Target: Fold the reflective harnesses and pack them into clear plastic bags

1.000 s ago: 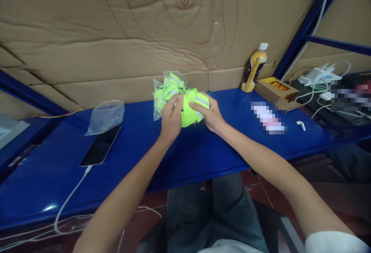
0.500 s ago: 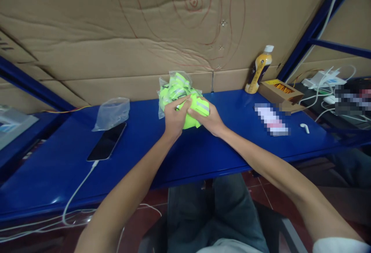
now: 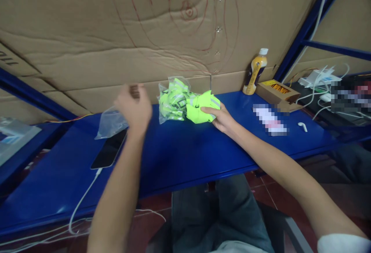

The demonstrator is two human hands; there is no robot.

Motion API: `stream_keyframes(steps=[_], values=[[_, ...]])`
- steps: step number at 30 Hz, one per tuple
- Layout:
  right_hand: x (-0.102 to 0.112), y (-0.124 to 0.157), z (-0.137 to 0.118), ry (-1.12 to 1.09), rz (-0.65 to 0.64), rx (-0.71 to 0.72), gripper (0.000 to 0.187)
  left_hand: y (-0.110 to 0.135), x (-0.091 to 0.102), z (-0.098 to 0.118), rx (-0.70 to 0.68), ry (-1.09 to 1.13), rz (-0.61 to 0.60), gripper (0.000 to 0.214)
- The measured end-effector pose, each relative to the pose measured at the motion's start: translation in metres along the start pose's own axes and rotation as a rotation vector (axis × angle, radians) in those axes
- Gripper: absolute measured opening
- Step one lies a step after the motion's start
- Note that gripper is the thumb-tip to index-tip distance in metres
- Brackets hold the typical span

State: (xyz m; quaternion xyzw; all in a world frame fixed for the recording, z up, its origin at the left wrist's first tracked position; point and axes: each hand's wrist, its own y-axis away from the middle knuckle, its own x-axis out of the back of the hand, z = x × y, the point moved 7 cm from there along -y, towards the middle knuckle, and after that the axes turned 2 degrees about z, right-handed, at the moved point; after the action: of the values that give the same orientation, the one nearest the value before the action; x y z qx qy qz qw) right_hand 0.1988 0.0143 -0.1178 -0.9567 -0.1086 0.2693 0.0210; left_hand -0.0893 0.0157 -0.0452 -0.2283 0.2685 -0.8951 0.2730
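My right hand (image 3: 220, 118) grips a folded neon-yellow piece with grey reflective strips (image 3: 203, 108), resting on the blue table (image 3: 185, 148). Just left of it lies a clear plastic bag stuffed with more neon-yellow pieces (image 3: 173, 100). My left hand (image 3: 133, 106) hangs in the air above the table, blurred by motion, fingers loosely curled, near an empty clear plastic bag (image 3: 111, 121).
A black phone (image 3: 110, 150) on a white cable lies at the left. At the back right stand a yellow drink bottle (image 3: 255, 72) and an open cardboard box (image 3: 276, 91). A white earbud (image 3: 302, 127) and cables lie further right. Cardboard lines the back wall.
My left hand let go of the neon-yellow piece and swung left toward the empty bag. My right hand carried the piece slightly right and down onto the table.
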Motion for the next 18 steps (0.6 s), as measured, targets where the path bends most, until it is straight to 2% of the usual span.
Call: stream_keyframes(steps=[1,2,3,4,5,7,8,9,11,14,16,18], values=[[0.006,-0.002,-0.001,0.001,0.005,0.008,0.068,-0.012,0.026,-0.016,0.034,-0.176,0.176,0.055],[0.011,-0.004,-0.001,0.005,0.014,0.011,0.068,-0.02,0.041,-0.031,0.076,-0.306,0.221,0.061],[0.016,-0.006,0.0,0.009,0.027,0.01,0.069,-0.026,0.047,-0.05,0.164,-0.413,0.17,0.075],[0.02,-0.007,0.002,0.012,0.042,0.005,0.071,-0.026,0.054,-0.072,0.315,-0.519,0.129,0.093],[0.022,-0.009,0.004,0.013,0.051,-0.001,0.073,-0.024,0.054,-0.089,0.424,-0.637,0.02,0.111],[0.022,-0.01,0.007,0.013,0.04,-0.009,0.075,-0.015,0.051,-0.111,0.553,-0.863,-0.195,0.137],[0.022,-0.011,0.008,0.011,0.033,-0.006,0.074,-0.011,0.05,-0.116,0.569,-0.947,-0.272,0.139],[0.021,-0.011,0.008,0.007,0.024,-0.001,0.073,-0.009,0.049,-0.118,0.571,-1.007,-0.317,0.134],[0.021,-0.012,0.007,-0.008,0.013,0.011,0.071,-0.009,0.051,-0.114,0.553,-1.063,-0.335,0.112],[0.024,-0.014,0.005,-0.034,0.027,0.022,0.07,-0.017,0.053,-0.091,0.384,-1.043,-0.282,0.078],[0.03,-0.017,0.004,-0.033,0.055,0.026,0.072,-0.021,0.051,-0.07,0.219,-0.986,-0.227,0.073],[0.035,-0.02,0.005,-0.023,0.079,0.032,0.075,-0.021,0.049,-0.057,0.133,-0.964,-0.181,0.079]])
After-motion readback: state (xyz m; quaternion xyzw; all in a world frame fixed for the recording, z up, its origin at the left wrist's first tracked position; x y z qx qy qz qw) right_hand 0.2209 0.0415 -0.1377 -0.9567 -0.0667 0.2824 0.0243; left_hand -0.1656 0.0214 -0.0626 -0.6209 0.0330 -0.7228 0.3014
